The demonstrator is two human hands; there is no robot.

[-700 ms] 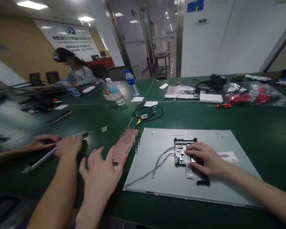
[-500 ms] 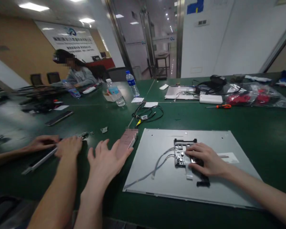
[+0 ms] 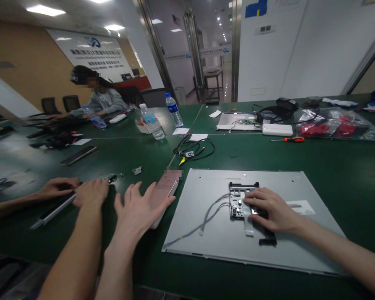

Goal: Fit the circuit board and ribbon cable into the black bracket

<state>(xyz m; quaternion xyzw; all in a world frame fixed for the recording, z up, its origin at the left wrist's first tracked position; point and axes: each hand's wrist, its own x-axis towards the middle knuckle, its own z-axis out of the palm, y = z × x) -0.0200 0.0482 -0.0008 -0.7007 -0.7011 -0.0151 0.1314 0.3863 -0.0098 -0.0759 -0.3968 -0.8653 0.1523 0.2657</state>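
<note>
My left hand point(image 3: 136, 212) lies palm down with its fingers spread, over the near end of a pink phone-like slab point(image 3: 165, 187) with a pale edge. To the right, a large flat grey metal panel point(image 3: 206, 225) rests on the green table. On it sits a black frame with a small circuit board point(image 3: 236, 205), grey wires and a flat ribbon. The fingers and thumb of my right hand point(image 3: 271, 210) curl over the frame's right part and hide some of it. A short black piece point(image 3: 268, 241) shows just below that hand.
Another person's hands point(image 3: 92, 192) work on a long dark bar point(image 3: 54, 210) close to my left forearm. Beyond are a coiled black cable point(image 3: 195, 150), two water bottles point(image 3: 173, 110), an orange screwdriver point(image 3: 295, 139) and a plastic bag point(image 3: 340, 125). A second person point(image 3: 103, 100) sits across.
Both of my hands keep practically the same place and pose. The view shifts very slightly, and the panel and frame stay put.
</note>
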